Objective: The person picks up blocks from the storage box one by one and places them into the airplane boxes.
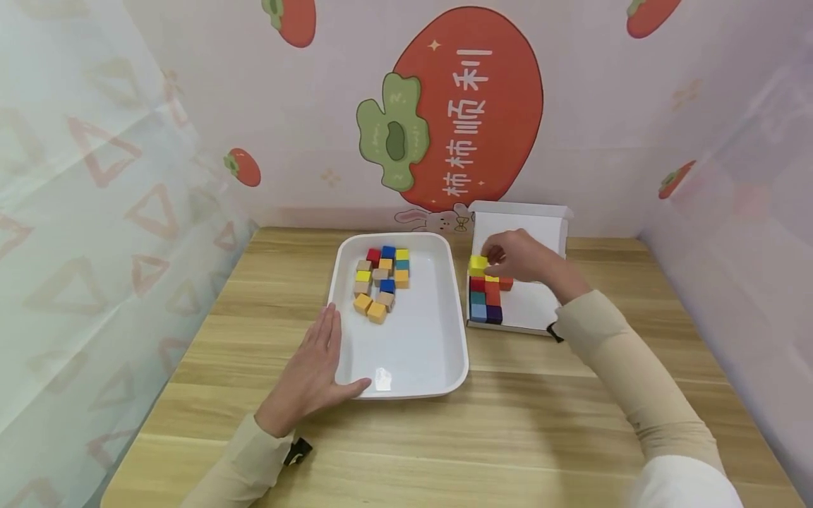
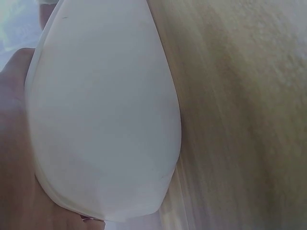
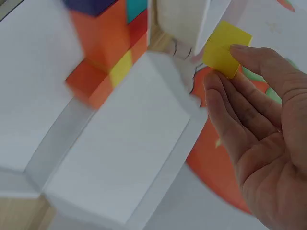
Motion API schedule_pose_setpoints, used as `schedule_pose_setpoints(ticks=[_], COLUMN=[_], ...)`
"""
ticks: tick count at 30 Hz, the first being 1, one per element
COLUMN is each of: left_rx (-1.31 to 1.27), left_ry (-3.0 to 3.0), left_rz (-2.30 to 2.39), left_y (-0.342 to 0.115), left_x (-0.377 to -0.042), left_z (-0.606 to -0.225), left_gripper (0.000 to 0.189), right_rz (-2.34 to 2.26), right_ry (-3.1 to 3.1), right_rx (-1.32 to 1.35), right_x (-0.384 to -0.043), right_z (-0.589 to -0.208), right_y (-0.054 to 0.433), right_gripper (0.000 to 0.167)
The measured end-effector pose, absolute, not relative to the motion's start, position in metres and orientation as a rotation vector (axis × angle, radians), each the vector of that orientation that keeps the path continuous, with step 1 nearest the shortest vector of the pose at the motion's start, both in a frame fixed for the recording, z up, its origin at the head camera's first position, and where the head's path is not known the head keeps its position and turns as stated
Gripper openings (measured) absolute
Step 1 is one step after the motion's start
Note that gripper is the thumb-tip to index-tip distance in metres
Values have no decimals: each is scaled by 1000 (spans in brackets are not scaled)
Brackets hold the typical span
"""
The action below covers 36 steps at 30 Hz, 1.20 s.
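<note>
A yellow cube (image 3: 227,49) is pinched between the thumb and fingertips of my right hand (image 1: 517,255), raised over the left side of the white box (image 1: 533,305). Inside that box, colored cubes sit packed along its left wall, among them a dark purple one (image 1: 493,315), a light blue one (image 1: 478,313) and an orange-red one (image 1: 506,283). My left hand (image 1: 309,374) rests against the near left corner of the white tray (image 1: 401,394), fingers straight along its side and thumb on the near rim. In the left wrist view the tray's outer wall (image 2: 105,110) covers most of the picture.
Several cubes in yellow, blue, red, teal, orange and plain wood lie in the tray's upper left, including an orange cube (image 1: 377,312). The box's open lid (image 1: 546,229) leans up toward the printed backdrop (image 1: 584,141). Both containers stand on a wooden table (image 1: 406,451).
</note>
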<state>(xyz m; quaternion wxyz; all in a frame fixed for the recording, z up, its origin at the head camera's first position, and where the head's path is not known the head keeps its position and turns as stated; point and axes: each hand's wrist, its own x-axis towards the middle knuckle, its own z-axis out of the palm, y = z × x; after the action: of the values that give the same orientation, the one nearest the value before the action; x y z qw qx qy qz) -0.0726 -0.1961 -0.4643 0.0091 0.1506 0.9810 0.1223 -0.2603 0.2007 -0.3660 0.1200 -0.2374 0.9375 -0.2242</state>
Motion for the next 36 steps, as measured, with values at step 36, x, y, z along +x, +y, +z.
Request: schedule_pose_setpoints(ticks=[36], left_rx=[465], left_ry=[3065], left_rz=[353], left_y=[-195], left_x=[-71], left_z=[-465], left_gripper=[128], right_rz=[-559], right_ry=[2853], right_rx=[-524], right_x=[-242], right_z=[-437], right_y=[250], right_gripper=[24])
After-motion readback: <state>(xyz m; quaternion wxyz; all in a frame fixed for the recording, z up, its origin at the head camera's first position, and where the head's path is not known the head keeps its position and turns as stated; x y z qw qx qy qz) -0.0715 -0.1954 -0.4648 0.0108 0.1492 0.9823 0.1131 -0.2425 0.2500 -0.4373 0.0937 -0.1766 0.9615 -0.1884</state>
